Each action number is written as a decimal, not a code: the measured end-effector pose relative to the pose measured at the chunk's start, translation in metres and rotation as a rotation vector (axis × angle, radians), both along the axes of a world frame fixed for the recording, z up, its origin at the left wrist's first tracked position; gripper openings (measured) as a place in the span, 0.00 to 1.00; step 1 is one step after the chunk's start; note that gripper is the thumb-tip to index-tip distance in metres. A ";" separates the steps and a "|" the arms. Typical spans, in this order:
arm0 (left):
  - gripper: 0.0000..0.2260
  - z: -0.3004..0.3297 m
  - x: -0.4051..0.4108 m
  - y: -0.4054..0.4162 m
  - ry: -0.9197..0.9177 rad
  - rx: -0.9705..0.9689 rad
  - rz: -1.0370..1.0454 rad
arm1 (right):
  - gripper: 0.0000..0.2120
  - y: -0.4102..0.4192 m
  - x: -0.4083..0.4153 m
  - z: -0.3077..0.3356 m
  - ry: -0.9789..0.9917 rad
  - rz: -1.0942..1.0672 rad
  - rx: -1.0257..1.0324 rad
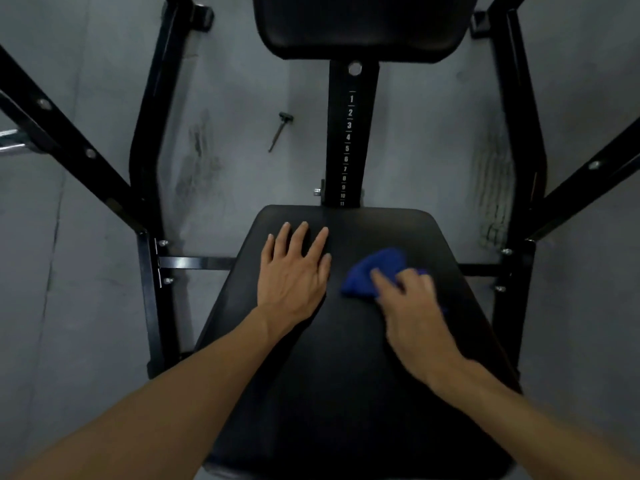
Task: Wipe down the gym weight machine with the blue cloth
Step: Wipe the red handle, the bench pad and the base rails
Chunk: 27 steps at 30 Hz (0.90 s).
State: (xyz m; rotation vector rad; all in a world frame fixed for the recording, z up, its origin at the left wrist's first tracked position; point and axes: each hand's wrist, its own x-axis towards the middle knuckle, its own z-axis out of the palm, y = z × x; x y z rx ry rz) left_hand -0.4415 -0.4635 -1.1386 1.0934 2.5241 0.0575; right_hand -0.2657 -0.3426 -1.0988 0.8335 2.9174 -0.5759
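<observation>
**Seat pad gets the cloth, backrest still waiting**

The person is bent over the weight machine's seat pad, both arms reaching down onto it. The left hand lies flat on the pad at about 10 o'clock from its centre, fingers straight and spread, holding nothing; it looks like a brace, taking the body's weight while the other arm works. The right hand sits at about 2 o'clock, fingers curled over the blue cloth, which is bunched up and pressed against the vinyl. Most of the cloth pokes out ahead of the fingers toward 12 o'clock, so the wad leads the hand. The two hands are near each other but apart, with a strip of bare pad between them.

Beyond the seat, at 12 o'clock, rises the numbered adjustment post, and above it the backrest pad. Black frame bars flank the seat at 9 and 3 o'clock. A loose pin lies on the grey floor at about 11 o'clock, well clear of the wiping.

My guess is the seat is the step in hand, with the backrest, post and frame still to do.
</observation>
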 end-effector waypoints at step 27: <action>0.26 0.012 0.006 -0.032 -0.060 0.056 -0.130 | 0.20 -0.036 0.068 0.029 -0.036 -0.037 0.004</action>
